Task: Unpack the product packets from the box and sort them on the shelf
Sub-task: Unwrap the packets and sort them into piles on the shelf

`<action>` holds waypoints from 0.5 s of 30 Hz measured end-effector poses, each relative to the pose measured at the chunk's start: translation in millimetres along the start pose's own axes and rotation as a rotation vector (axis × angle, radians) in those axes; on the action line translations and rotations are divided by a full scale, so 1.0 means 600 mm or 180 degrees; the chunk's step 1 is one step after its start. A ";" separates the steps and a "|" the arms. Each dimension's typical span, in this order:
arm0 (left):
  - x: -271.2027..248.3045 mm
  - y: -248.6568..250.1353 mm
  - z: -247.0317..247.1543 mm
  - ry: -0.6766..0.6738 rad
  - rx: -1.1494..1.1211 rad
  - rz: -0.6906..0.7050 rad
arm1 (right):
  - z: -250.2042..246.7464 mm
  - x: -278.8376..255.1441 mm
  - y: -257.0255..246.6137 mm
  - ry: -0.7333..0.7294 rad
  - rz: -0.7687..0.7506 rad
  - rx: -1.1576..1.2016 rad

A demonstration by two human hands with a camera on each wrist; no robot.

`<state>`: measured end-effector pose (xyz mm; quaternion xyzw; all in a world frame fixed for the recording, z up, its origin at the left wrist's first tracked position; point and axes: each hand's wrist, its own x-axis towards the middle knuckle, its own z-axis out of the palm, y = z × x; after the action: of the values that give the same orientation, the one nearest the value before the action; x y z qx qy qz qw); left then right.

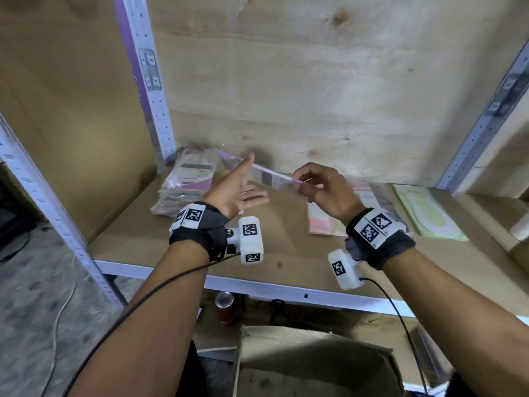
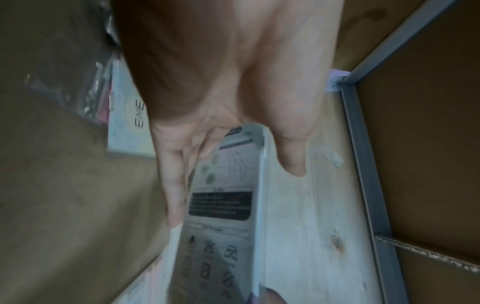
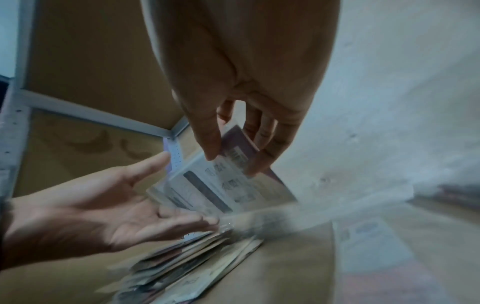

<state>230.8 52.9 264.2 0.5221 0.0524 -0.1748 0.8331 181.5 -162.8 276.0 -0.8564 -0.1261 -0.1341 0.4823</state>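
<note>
Red drink can [image 1: 225, 309] standing upright on the floor below the rack; black cable [image 1: 14, 247] lying on the speckled grey floor [image 1: 43, 310] at left.

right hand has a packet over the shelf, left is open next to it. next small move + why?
Probably lower the packet leftward onto the purple stack. The right hand pinches its near end, the open left hand waits beside its far end, and its purple edge seems to match that stack, not the pink or green packets to the right.
</note>
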 end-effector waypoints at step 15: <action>0.017 -0.064 0.072 -0.0032 0.0010 0.0487 | -0.093 -0.079 0.090 0.0303 0.0390 0.0030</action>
<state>223.2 -3.0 248.1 0.5250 0.0079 -0.1133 0.8435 149.6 -242.0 244.5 -0.8529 -0.0509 -0.1443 0.4992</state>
